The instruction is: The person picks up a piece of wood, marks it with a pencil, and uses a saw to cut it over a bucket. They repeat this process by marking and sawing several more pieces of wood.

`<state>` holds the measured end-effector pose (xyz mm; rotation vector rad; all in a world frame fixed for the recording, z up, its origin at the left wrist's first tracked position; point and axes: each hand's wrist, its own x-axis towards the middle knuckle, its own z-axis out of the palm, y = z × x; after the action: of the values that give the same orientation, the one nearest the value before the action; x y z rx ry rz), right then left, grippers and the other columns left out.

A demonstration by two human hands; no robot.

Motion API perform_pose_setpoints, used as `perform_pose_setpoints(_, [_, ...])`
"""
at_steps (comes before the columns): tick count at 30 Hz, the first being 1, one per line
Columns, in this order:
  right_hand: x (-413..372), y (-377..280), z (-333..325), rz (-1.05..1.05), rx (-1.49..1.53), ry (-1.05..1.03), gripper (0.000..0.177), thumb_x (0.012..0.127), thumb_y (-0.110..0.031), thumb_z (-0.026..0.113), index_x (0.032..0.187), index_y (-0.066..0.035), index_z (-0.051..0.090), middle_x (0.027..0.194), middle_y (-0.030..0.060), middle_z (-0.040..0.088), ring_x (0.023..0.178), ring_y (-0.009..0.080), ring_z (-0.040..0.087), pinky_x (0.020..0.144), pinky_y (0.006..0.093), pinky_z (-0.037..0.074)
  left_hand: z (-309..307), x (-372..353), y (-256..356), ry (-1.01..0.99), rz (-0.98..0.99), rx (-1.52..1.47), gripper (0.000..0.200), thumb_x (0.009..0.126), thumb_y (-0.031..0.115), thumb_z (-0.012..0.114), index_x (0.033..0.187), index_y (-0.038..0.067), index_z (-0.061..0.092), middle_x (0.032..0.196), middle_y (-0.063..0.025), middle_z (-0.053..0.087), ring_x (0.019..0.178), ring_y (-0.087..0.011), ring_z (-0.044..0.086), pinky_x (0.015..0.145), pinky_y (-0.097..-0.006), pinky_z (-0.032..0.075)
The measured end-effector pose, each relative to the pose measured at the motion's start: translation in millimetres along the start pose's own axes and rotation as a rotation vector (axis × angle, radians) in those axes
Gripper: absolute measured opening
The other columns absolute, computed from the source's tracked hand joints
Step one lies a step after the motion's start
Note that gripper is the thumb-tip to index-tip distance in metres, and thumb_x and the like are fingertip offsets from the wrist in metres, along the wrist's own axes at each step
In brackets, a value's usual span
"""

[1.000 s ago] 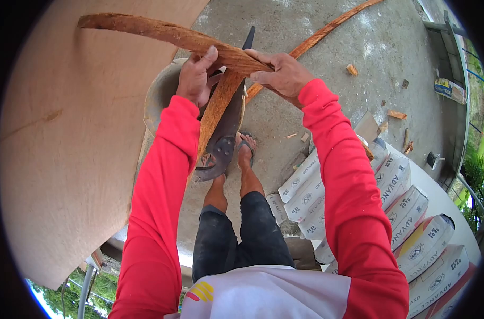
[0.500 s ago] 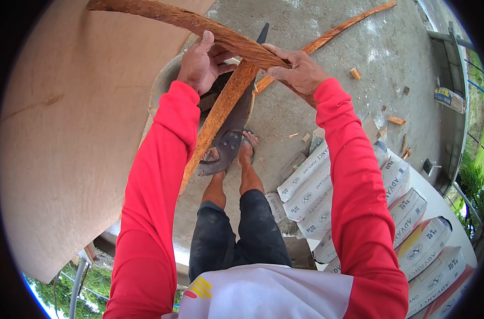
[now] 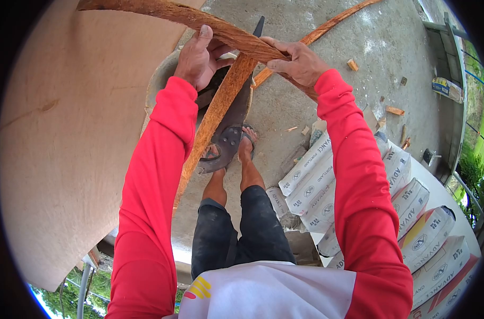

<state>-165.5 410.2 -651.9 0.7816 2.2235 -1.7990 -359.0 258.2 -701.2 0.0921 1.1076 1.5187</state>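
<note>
A long reddish-brown wooden strip (image 3: 157, 7) slants across the top. My left hand (image 3: 199, 57) holds it from the near side, thumb against its face and other fingers curled below and partly behind it. Farther right, my right hand (image 3: 300, 63) grips the same strip, with the thumb on the near side. A second wooden strip (image 3: 215, 117) meets it from below and runs down beside my left sleeve. Behind this one is a dark saw-like tool (image 3: 232, 139) with a riveted handle low down and its narrow tip above the strips.
A large plywood sheet (image 3: 66, 117) fills the left side. Behind my left hand is a round container (image 3: 156, 87). Another wooden strip (image 3: 340, 22) and small offcuts (image 3: 395, 110) lie on the concrete floor (image 3: 284, 114). Stacked cement bags (image 3: 311, 165) stand at the lower right.
Both hands and the crossed strips appear slightly higher and farther left in view. The floor and bags have also shifted a little in view. Both hands keep their hold.
</note>
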Motion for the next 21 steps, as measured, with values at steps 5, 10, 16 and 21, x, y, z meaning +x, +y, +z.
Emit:
perform_pose_setpoints(5, [2, 4, -2, -0.016, -0.055, -0.014, 0.06, 0.087, -0.023, 0.063, 0.143, -0.009, 0.046, 0.1, 0.0023, 0.063, 0.088, 0.0118, 0.053, 0.087, 0.027, 0.045, -2, -1, -4, -0.008, 0.01, -0.028, 0.047, 0.098, 0.05, 0.048, 0.125, 0.011, 0.05, 0.122, -0.0128, 0.059, 0.113, -0.0262, 0.057, 0.091, -0.0475, 0.047])
perform_pose_setpoints(10, [2, 6, 0, -0.05, -0.017, 0.025, 0.061, 0.085, -0.021, 0.064, 0.141, -0.005, 0.047, 0.098, 0.0061, 0.063, 0.089, 0.0132, 0.055, 0.088, 0.0274, 0.045, -6, 2, -7, -0.014, -0.006, -0.04, 0.047, 0.097, 0.049, 0.05, 0.124, 0.011, 0.052, 0.121, -0.0112, 0.059, 0.112, -0.0255, 0.057, 0.091, -0.0466, 0.047])
perform_pose_setpoints(16, [2, 16, 1, -0.147, -0.055, 0.12, 0.062, 0.081, -0.022, 0.066, 0.138, -0.005, 0.049, 0.107, 0.0211, 0.065, 0.1, 0.0283, 0.063, 0.091, 0.0343, 0.046, -3, -1, -4, -0.019, -0.017, -0.033, 0.049, 0.097, 0.051, 0.05, 0.124, 0.011, 0.051, 0.121, -0.0089, 0.06, 0.113, -0.0246, 0.057, 0.091, -0.046, 0.047])
perform_pose_setpoints(21, [-2, 12, 2, -0.101, -0.018, 0.093, 0.063, 0.081, -0.02, 0.065, 0.14, -0.007, 0.048, 0.108, 0.0214, 0.065, 0.1, 0.0297, 0.063, 0.09, 0.0358, 0.046, -6, 1, -3, -0.04, -0.028, 0.006, 0.054, 0.095, 0.054, 0.051, 0.126, 0.01, 0.05, 0.124, -0.0105, 0.059, 0.115, -0.025, 0.056, 0.094, -0.0459, 0.047])
